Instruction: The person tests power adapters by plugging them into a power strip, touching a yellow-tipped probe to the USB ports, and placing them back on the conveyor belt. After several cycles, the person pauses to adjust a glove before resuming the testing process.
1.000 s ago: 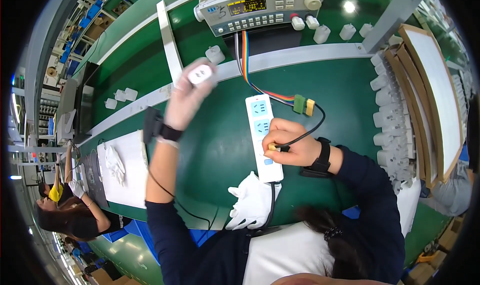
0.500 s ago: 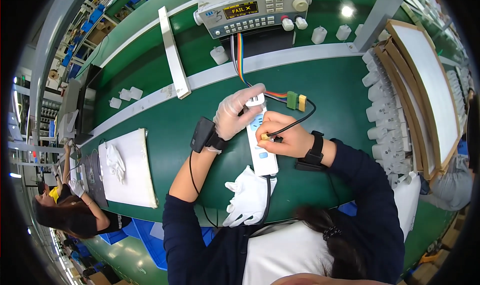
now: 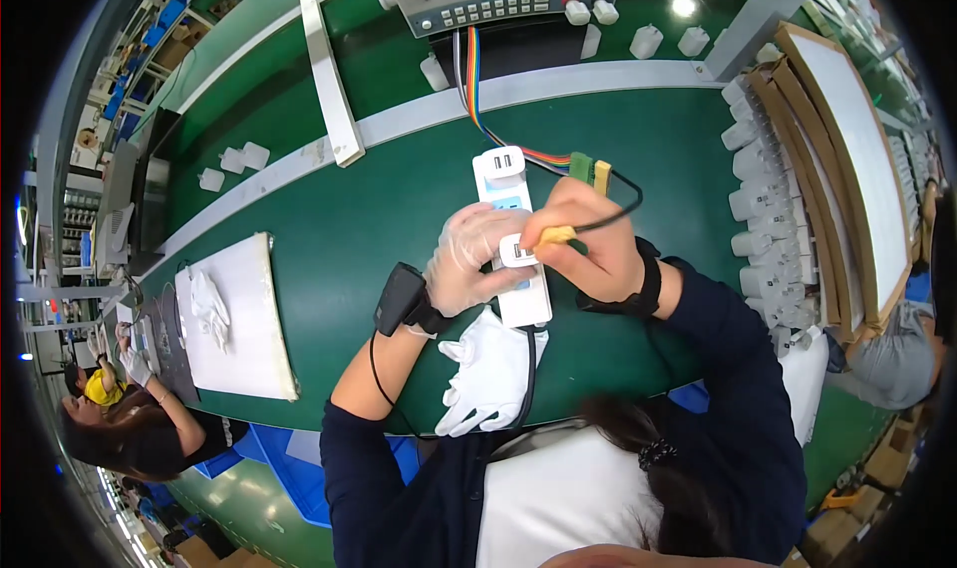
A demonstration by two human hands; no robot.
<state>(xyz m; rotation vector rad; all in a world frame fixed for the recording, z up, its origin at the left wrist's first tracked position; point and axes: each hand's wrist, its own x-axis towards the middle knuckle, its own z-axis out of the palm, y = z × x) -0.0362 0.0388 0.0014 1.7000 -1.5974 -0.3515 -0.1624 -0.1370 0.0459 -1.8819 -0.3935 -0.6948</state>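
My left hand (image 3: pixel 467 257), in a thin clear glove, is closed round a white USB charger (image 3: pixel 514 253) at the middle of a white power strip (image 3: pixel 526 311). Bare-fingered, my right hand (image 3: pixel 598 249) pinches a yellow plug (image 3: pixel 555 235) on a black cable against the charger's port face; how deep it sits cannot be seen. A second white charger (image 3: pixel 502 162) stands in the strip's far end, untouched. The black cable loops back to a yellow connector (image 3: pixel 602 176) beside a green terminal block (image 3: pixel 580 166) with rainbow ribbon wires.
A grey bench tester (image 3: pixel 508 0) stands on the far side. A white cotton glove (image 3: pixel 488 381) lies near the strip's cord. Many chargers (image 3: pixel 763 214) line the right edge by cardboard dividers (image 3: pixel 812 189). At left are a white board (image 3: pixel 239 319) and a co-worker (image 3: pixel 150 424).
My left hand has left the far charger and come nearer, onto the middle one. My right hand has brought the yellow plug to that charger's face. The tester's display differs.
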